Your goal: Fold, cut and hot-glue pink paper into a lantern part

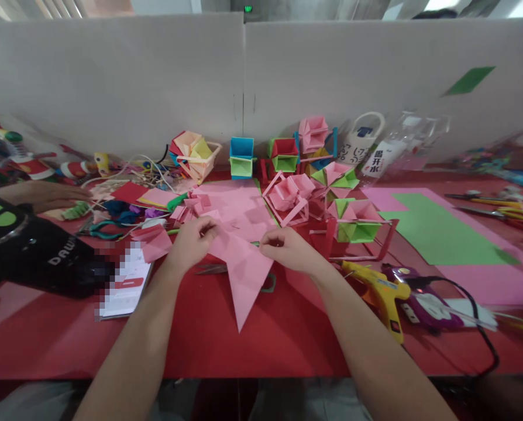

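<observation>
Straight over the red bench [226, 354], in front of the body: pink paper [246, 266], held up between the two hands! Pointing its sharpest corner back toward the body, roughly midway between the hands, and running its long axis near to far, from that tip up to the pinched side. Off beside the right forearm, a yellow glue gun [382, 292], next to a purple device [428, 304], hard to identify. Over beside the left forearm, a phone [130, 286], blocked along its left side by coarse pixels, too faint to read.

Up to the far side of the paper: gripped there between thumb and finger of the left hand [193, 242], pinched likewise by the right hand [288, 248]. Partly tucked beneath, scissors [211, 269], showing blades toward the left hand, a loop toward the right, and hiding the middle.

Farther out to the left, a black device [46, 251], cut off by the picture's edge, and past it another person's hand [51, 196], partly covered. Just beyond the hands, flat pink sheets [239, 202]; ahead of the right hand, a pink-and-green paper bucket [358, 219]; deeper, a blue-and-green box [241, 158]. Farthest of all, a white partition [112, 76].
</observation>
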Motion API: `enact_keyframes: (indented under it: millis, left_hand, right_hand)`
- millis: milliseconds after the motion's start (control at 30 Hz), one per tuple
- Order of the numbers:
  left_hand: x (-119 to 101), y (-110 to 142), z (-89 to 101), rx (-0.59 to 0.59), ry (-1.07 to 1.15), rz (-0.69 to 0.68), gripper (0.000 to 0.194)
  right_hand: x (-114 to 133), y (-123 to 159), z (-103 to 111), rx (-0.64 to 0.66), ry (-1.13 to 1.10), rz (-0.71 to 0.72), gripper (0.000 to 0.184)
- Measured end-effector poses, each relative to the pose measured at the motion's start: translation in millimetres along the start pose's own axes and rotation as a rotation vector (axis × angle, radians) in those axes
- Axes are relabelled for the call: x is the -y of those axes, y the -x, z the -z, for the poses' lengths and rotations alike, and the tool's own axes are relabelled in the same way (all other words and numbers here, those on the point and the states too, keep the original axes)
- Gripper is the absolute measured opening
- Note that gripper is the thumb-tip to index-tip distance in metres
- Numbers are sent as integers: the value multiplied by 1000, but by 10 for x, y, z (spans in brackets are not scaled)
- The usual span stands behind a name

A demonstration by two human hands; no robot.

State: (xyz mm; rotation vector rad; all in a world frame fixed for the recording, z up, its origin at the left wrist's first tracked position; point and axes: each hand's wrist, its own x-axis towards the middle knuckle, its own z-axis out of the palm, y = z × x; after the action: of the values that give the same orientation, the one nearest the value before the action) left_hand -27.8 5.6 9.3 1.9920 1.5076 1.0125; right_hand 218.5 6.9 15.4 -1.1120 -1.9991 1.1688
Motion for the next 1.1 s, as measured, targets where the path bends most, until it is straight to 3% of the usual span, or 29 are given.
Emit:
enact_keyframes:
  millis: [267,400,467,600,867,1100]
  left_hand:
    - [209,-20,158,-154,-81,52,19]
    - [282,-32,219,-204,-10,49,20]
    - [257,-33,220,-185,6,40,21]
    - [150,-33,165,-148,32,47,23]
    - [17,7,25,-64,75,-14,15]
    - [-216,91,-171,152,98,-129,12]
  right_hand:
    - [-72,17,137,-67,-18,-53,15]
    - [-121,2,191,-197,-54,-47,15]
    - [-110,-8,175,-245,-60,-30,19]
    - [-62,-24,74,-201,-74,8,28]
    - [-47,-31,-10,-110,-21,46,19]
    - [8,-13,-170,-49,-51,66,18]
